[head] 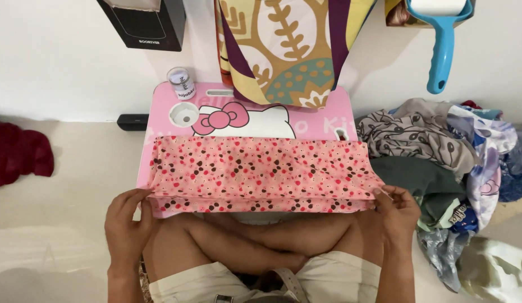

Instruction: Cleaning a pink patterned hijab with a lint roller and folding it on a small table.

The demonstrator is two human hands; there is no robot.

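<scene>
A pink cloth with small red and brown dots (261, 171) lies folded across a small pink table (328, 120) with a cartoon cat print. My left hand (126, 221) pinches the cloth's near left corner. My right hand (397, 210) pinches its near right corner. Both hands hold the folded near edge taut along the table's front. My crossed legs are under the table's front edge.
A pile of crumpled clothes (446, 151) lies on the floor at the right. A small clear jar (181, 83) stands on the table's far left corner. A patterned cloth (283, 50) hangs over the table's back. A blue lint roller (442, 39) hangs on the wall. A dark red cloth (19, 154) lies left.
</scene>
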